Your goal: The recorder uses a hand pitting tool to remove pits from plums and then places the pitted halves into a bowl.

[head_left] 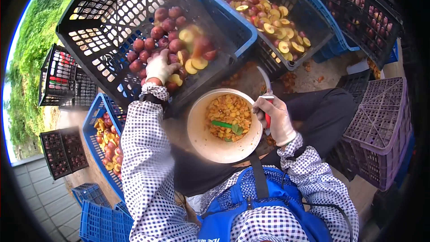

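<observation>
My gloved left hand [162, 67] reaches into a tilted black crate [112, 69], over whole dark red plums [148, 47]. Its thumb is apart from the fingers, and nothing shows between them; the fingertips are partly hidden among the fruit. Cut yellow plum halves [197, 62] lie to the right in that crate, and some fruit above them is smeared by motion. In my gloved right hand [275, 118] is a knife [265, 80] with a curved blade pointing up and a red handle. This hand is beside the rim of a cream-coloured pot [201, 143].
Small orange-yellow pieces [219, 107] fill the pot's bottom, with a green-handled tool [221, 124] and a leaf on them. Halved plums fill a black crate [309, 58] ahead and a blue crate [96, 127] at left. A purple crate [371, 116] stands right.
</observation>
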Demonstrator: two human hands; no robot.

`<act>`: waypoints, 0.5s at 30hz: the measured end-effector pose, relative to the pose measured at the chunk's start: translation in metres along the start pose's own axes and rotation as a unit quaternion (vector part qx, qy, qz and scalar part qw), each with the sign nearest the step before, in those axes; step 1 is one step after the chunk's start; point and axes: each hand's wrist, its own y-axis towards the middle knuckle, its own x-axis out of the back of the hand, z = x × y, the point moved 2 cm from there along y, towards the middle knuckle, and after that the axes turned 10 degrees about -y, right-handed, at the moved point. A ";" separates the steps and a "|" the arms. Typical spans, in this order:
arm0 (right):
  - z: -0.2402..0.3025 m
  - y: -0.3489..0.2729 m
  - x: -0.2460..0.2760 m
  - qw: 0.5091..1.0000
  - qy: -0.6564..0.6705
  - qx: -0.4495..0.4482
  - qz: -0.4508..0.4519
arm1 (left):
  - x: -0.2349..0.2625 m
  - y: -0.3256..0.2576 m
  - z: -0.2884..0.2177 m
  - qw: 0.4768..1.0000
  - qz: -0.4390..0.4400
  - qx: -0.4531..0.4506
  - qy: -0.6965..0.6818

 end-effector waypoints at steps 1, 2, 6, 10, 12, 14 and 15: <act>-0.005 0.002 0.002 1.000 -0.005 0.004 0.023 | -0.006 0.005 0.001 0.999 0.004 -0.029 -0.044; -0.013 0.006 -0.001 0.998 0.035 -0.005 0.059 | -0.008 0.013 0.001 0.993 0.004 -0.069 -0.092; -0.031 0.012 -0.030 0.987 -0.049 0.068 0.139 | -0.024 -0.007 0.069 0.918 -0.033 0.084 -0.387; -0.005 -0.005 -0.031 0.975 -0.141 0.135 0.109 | 0.038 -0.025 0.006 0.828 0.021 0.117 -0.548; -0.010 0.013 -0.061 0.974 -0.059 0.181 0.124 | -0.003 -0.012 0.010 0.895 -0.009 0.009 -0.445; 0.000 0.012 -0.073 0.967 -0.106 0.207 0.107 | -0.029 0.010 -0.011 0.876 0.055 -0.014 -0.480; -0.001 0.009 -0.078 0.966 -0.083 0.218 0.115 | -0.036 0.012 -0.013 0.863 0.110 0.000 -0.493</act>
